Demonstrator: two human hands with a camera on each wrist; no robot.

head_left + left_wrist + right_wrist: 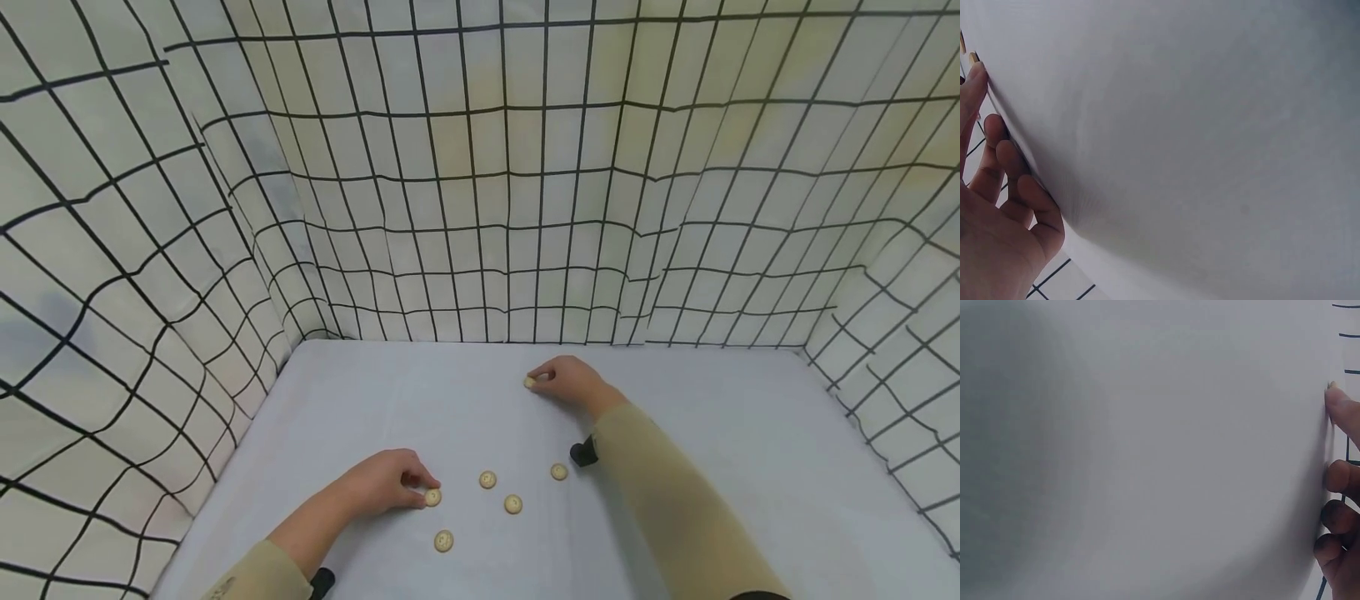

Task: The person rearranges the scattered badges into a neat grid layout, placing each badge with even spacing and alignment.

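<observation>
On the white-covered table, my left hand [388, 483] has its thumb and index finger at the edges of a small round pale disc [432, 497] with dark markings on its face, pinching it. Farther back, my right hand [573, 382] pinches another small pale disc [529, 382] between thumb and fingertip, close over the cloth. In the left wrist view, the left hand's other fingers [1013, 159] curl loosely beside the cloth. The right wrist view catches only the right fingertips [1338, 477] at its edge, with a sliver of the disc [1333, 384] above the thumb.
Several like discs lie flat: one [443, 541] nearest me, two [488, 479] [513, 504] around the middle, one [558, 472] near the right wrist's black camera [583, 452]. White walls with a black grid [506, 225] enclose the table [360, 383] at back and sides.
</observation>
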